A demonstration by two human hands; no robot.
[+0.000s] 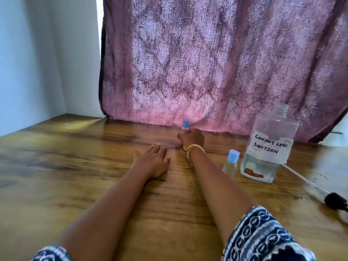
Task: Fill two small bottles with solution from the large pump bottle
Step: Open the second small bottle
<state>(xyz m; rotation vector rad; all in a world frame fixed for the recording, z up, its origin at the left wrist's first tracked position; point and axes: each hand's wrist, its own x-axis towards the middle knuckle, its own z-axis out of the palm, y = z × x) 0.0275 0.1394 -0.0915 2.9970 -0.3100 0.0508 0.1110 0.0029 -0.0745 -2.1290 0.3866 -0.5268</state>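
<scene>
Short sleeves [263,236] of dark blue cloth printed with white chain-like bands are worn on both arms. The forearms are left bare. A yellow-orange thread band [193,148] is tied round the right wrist.

We saw a wooden worktop [75,166] with a purple patterned curtain [207,63] hanging at its far edge, and a pale wall [37,53] standing left of that curtain.
</scene>
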